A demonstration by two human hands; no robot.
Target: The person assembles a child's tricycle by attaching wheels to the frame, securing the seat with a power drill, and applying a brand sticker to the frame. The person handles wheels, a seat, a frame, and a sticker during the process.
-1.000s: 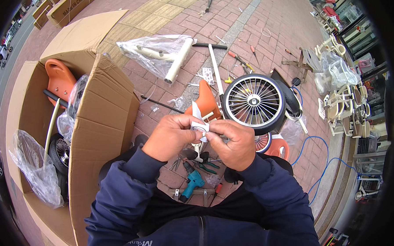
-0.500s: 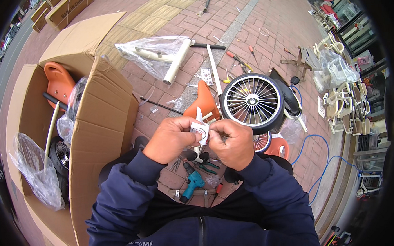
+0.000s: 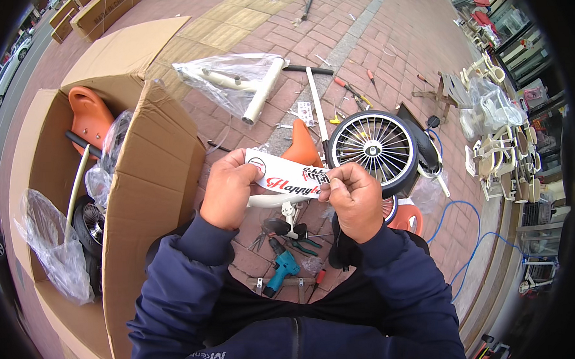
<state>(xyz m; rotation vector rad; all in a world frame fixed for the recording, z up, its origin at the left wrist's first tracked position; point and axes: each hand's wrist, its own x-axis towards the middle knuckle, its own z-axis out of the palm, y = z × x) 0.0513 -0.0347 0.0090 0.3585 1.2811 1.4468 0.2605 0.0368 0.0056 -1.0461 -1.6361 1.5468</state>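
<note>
Both my hands hold a white sticker strip (image 3: 286,177) with red and black lettering, stretched flat between them. My left hand (image 3: 227,190) pinches its left end, and my right hand (image 3: 354,196) pinches its right end. Just below the sticker lies a cream tube-shaped frame part (image 3: 270,200), partly hidden by my hands. Behind it stands an orange seat piece (image 3: 301,148) and a spoked wheel with a black tyre (image 3: 377,148).
A large open cardboard box (image 3: 150,185) on my left holds an orange seat, a wheel and plastic bags. A bagged cream tube (image 3: 253,91), screwdrivers, pliers and a teal drill (image 3: 280,271) lie on the brick paving. Cream parts are stacked at the right.
The sticker was bunched small between my fingers before; now it is pulled out flat and wide, with my hands drawn apart.
</note>
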